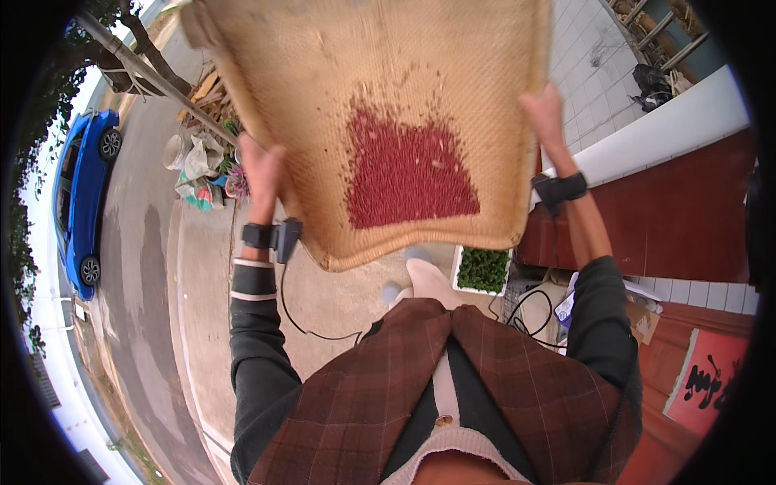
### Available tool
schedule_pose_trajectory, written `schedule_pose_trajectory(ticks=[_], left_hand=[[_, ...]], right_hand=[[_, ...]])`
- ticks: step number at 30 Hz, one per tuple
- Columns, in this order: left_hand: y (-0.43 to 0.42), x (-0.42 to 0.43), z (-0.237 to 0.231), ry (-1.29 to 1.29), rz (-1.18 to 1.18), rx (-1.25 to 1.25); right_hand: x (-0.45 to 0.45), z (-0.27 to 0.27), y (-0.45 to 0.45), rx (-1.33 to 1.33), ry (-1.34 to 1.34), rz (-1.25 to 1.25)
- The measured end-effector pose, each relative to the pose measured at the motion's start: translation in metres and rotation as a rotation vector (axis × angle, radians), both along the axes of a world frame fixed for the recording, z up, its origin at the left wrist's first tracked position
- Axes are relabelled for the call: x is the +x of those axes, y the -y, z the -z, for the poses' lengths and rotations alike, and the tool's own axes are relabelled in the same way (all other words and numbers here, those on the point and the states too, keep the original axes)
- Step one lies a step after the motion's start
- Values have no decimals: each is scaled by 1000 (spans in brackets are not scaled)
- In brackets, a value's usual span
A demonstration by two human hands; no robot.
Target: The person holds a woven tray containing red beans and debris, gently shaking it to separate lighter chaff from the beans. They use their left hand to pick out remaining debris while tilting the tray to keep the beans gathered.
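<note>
Both my hands hold a large woven winnowing tray (303, 79) out in front of me by its opposite sides. My left hand (262, 170) grips the rim on the left, and my right hand (544, 115) grips the right rim; both are slightly blurred. A patch of small dark red beans or seeds (412, 173) lies on the weave towards the near edge, with pale bits of chaff among them. Darker specks are scattered around and beyond the patch. The far end of the tray runs out of the picture.
Below the tray's near corner stands a white box of green plants (483, 271). Cables hang from both wrist straps. Sacks (203, 157), potted plants and split wood lie to the left, with a blue car (85, 197) on the road beyond. A dark red surface (661, 212) is at right.
</note>
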State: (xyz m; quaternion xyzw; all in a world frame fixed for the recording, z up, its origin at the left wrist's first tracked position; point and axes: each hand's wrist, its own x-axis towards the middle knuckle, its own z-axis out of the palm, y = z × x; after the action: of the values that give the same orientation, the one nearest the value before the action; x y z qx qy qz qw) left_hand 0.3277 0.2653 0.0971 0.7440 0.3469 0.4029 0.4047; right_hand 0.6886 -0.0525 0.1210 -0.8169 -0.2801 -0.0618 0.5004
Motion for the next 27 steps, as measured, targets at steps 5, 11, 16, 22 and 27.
schedule_pose_trajectory(ticks=[5,11,16,22,27], left_hand=[[3,-3,-98,403,114,190],[2,23,39,-89,-3,-45],[63,-62,188,-358,-5,-221],[35,-24,114,-283,-73,-176],[1,-1,-69,42,104,-14]], right_hand=[[1,-116,17,258,96,-11],[-3,61,-10,23,41,62],[-50,222,68,-287,-194,10],[-25,132,25,-173,-147,-61],[7,-68,6,-14,91,19]])
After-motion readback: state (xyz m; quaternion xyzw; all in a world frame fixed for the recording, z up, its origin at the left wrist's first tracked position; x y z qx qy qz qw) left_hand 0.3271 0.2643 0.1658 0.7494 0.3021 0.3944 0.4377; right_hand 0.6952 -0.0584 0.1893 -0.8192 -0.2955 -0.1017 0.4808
